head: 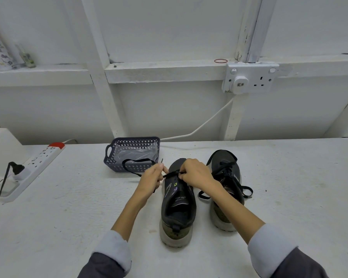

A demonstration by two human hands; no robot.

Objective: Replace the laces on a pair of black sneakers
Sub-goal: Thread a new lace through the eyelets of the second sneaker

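Two black sneakers stand side by side on the white table, toes pointing away from me. The left sneaker (pixel 178 207) has an open tongue and bare eyelets near the heel. A black lace (pixel 136 161) runs across its front and loops out to the left. My left hand (pixel 151 178) pinches this lace just left of the shoe. My right hand (pixel 196 173) rests over the shoe's front and pinches the lace at the eyelets. The right sneaker (pixel 226 189) is laced, with its loose lace ends (pixel 246 190) lying on the table.
A dark plastic basket (pixel 112 155) lined with clear plastic stands just behind the left sneaker. A white power strip (pixel 35 165) with a black plug lies at the left. A white cable (pixel 209 119) runs from the wall socket (pixel 250 78) down to the table.
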